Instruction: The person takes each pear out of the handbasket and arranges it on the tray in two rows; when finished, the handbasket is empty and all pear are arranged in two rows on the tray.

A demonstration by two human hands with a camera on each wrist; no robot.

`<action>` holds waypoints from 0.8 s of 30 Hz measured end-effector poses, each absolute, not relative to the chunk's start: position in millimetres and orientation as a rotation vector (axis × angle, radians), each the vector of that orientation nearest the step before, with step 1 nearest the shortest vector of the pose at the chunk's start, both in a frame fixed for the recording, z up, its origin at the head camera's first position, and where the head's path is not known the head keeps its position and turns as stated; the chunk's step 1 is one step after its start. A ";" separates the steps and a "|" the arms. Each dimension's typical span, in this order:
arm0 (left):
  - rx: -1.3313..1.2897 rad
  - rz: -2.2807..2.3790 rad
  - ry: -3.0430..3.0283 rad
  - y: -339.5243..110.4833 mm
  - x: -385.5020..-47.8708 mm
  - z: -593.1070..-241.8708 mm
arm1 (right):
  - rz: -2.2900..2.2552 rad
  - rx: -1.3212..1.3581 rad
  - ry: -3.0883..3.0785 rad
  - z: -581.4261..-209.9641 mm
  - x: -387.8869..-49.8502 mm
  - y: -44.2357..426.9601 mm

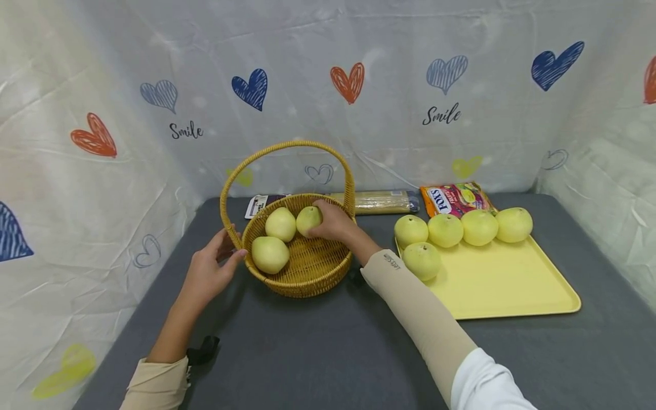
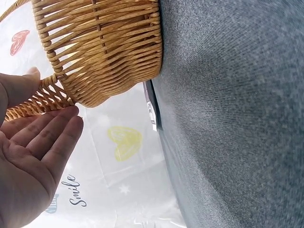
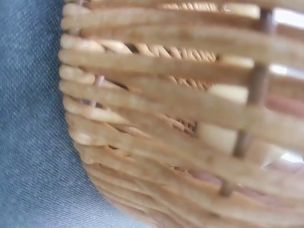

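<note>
A yellow wicker basket (image 1: 302, 286) with a tall arched handle (image 1: 287, 144) stands on the grey table. My left hand (image 1: 209, 273) holds the foot of that handle at the left rim, the thumb on one side and the fingers (image 2: 52, 137) on the other. Inside the basket, my right hand (image 1: 335, 221) grips a round pale-green fruit (image 1: 307, 219) near the back. Two more such fruits, one behind (image 1: 280, 224) and one in front (image 1: 270, 254), lie at the left of the basket. In the right wrist view the basket wall (image 3: 156, 95) hides most of the hand.
To the right lies a yellow tray (image 1: 502, 285) with several similar fruits (image 1: 479, 227) along its back and left edges. A FOX'S candy bag (image 1: 456, 196) lies behind it. A long packet of thin sticks (image 1: 381, 203) lies behind the basket, before the heart-printed curtain (image 1: 389, 125).
</note>
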State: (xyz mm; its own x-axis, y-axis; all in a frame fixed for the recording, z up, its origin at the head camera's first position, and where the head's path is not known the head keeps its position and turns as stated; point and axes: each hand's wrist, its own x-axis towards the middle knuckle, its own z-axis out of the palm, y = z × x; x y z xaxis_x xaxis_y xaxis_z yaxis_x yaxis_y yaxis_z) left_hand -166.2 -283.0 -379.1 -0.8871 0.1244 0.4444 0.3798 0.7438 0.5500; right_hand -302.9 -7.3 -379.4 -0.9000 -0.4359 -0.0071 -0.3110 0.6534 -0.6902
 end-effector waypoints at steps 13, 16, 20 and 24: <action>-0.386 -0.923 -2.566 -284.8 -165.9 -380.0 | -1.214 -0.604 2.722 -380.6 -302.5 -10.8; -0.385 -0.920 -2.567 -284.9 -166.3 -379.2 | -1.226 -0.602 2.725 -379.0 -302.0 -11.2; -0.385 -0.929 -2.573 -284.2 -167.3 -378.6 | -1.239 -0.598 2.736 -377.3 -301.0 -10.4; -0.389 -0.934 -2.575 -283.1 -167.2 -379.5 | -1.260 -0.606 2.731 -377.8 -299.8 -7.7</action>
State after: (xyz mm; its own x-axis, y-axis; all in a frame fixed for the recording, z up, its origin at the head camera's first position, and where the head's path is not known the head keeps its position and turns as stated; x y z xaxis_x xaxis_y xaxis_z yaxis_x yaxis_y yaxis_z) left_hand -167.2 -283.1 -379.5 -0.8923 0.1287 0.4327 0.3762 0.7417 0.5552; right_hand -299.8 -7.7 -377.8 -0.9194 -0.3814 0.0962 -0.3207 0.5851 -0.7448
